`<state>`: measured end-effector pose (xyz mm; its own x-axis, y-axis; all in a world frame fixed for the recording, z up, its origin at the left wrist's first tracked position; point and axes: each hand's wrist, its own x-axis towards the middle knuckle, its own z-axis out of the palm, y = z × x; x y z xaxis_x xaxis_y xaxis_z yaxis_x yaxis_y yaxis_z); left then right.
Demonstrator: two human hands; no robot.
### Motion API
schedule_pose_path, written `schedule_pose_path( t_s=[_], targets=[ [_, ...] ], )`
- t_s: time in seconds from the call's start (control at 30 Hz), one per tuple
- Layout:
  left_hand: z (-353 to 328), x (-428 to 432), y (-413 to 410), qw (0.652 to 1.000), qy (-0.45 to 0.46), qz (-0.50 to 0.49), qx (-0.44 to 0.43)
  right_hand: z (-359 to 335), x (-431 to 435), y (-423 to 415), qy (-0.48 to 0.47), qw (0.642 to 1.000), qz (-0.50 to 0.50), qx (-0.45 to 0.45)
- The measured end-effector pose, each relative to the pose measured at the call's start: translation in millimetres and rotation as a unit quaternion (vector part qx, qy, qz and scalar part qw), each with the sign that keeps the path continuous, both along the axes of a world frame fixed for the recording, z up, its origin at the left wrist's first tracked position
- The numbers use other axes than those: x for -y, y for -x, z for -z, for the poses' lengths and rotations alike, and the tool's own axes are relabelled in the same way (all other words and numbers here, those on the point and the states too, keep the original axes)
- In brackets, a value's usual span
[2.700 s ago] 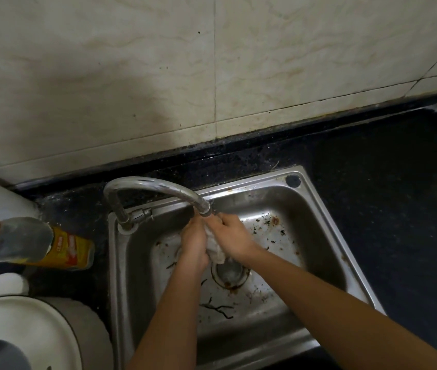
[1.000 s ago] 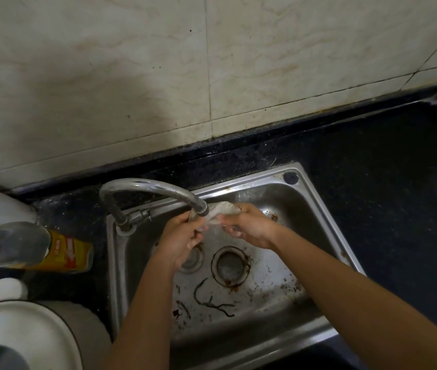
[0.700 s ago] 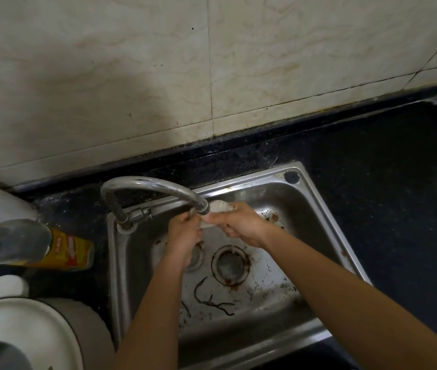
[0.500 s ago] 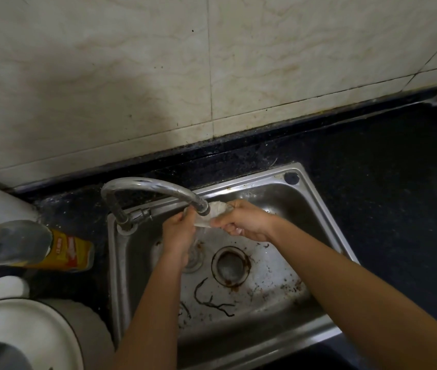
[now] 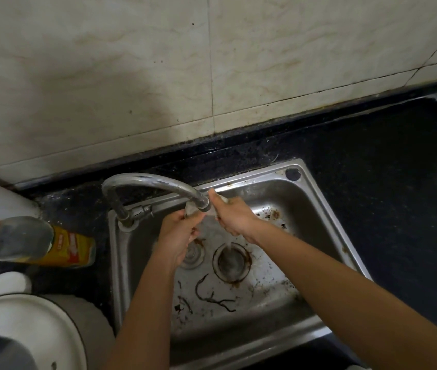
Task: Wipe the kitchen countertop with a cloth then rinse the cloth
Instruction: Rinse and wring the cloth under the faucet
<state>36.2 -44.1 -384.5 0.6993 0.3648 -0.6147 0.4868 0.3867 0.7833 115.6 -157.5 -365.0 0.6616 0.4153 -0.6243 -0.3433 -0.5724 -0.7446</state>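
Observation:
Both my hands hold a small pale cloth (image 5: 190, 209) stretched between them right under the spout of the curved metal faucet (image 5: 156, 182). My left hand (image 5: 178, 231) grips its left end and my right hand (image 5: 234, 217) grips its right end. Most of the cloth is hidden by my fingers and the spout. Water runs down from it into the round drain (image 5: 230, 261) of the steel sink (image 5: 327, 209). The black countertop (image 5: 399, 182) lies to the right of the sink.
Dark debris and rust marks lie on the sink floor. A bottle with a yellow label (image 5: 51, 245) lies on its side left of the sink. A white round lidded pot (image 5: 25, 332) stands at the lower left. A tiled wall rises behind.
The cloth has gone from bunched low over the drain up to the spout. My hands now hold it spread slightly wider, and water streams into the drain.

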Motion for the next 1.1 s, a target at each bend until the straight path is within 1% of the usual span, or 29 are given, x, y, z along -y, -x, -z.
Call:
schedule_pose_path(
  t_s=[0.07,0.17,0.3,0.33,0.4,0.47,0.53,0.6,0.67,0.77,0.8,0.87,0.9,0.97,1.03,1.1],
  targets=[
    [3,5,-1,0.999,-0.028,-0.015,-0.016,1,-1,1,-0.017,0.999,-0.015,-0.024],
    [0,15,-4,0.997,-0.068,-0.028,-0.034,2,2,4,-0.085,0.991,-0.046,-0.088],
    [-7,20,-9,0.994,-0.067,-0.056,-0.066,-2,9,1,-0.156,0.975,-0.06,-0.149],
    [-8,19,-10,0.994,-0.053,-0.059,-0.074,-3,10,-1,-0.165,0.973,-0.07,-0.149],
    [-9,16,-11,0.995,-0.031,-0.052,-0.086,-4,14,0,-0.17,0.974,-0.086,-0.121],
    [-12,14,-12,0.996,-0.036,-0.031,-0.078,-1,16,3,-0.176,0.978,-0.061,-0.093],
    [-15,12,-11,0.998,-0.023,-0.024,-0.048,5,17,5,-0.193,0.976,-0.017,-0.1],
    [-16,11,-9,0.999,0.008,-0.024,-0.027,9,19,6,-0.203,0.97,0.002,-0.132],
    [-14,8,-6,0.999,0.039,-0.027,-0.021,11,19,5,-0.199,0.968,-0.007,-0.151],
    [-8,2,-2,0.998,0.069,-0.012,-0.003,10,22,3,-0.175,0.974,-0.038,-0.14],
    [-7,0,0,0.997,0.079,0.001,0.01,9,22,2,-0.164,0.977,-0.035,-0.135],
    [-7,-2,3,0.996,0.078,0.04,0.031,7,18,3,-0.129,0.985,0.001,-0.116],
    [-9,1,4,0.996,0.058,0.059,0.032,7,15,5,-0.107,0.988,0.025,-0.104],
    [-10,10,4,0.998,-0.019,0.066,0.004,10,6,10,-0.066,0.992,0.062,-0.085],
    [-11,19,2,0.996,-0.073,0.031,-0.03,12,-1,16,-0.034,0.993,0.079,-0.081],
    [-10,23,-1,0.995,-0.09,0.01,-0.035,11,-3,19,-0.036,0.994,0.067,-0.08]
  ],
)
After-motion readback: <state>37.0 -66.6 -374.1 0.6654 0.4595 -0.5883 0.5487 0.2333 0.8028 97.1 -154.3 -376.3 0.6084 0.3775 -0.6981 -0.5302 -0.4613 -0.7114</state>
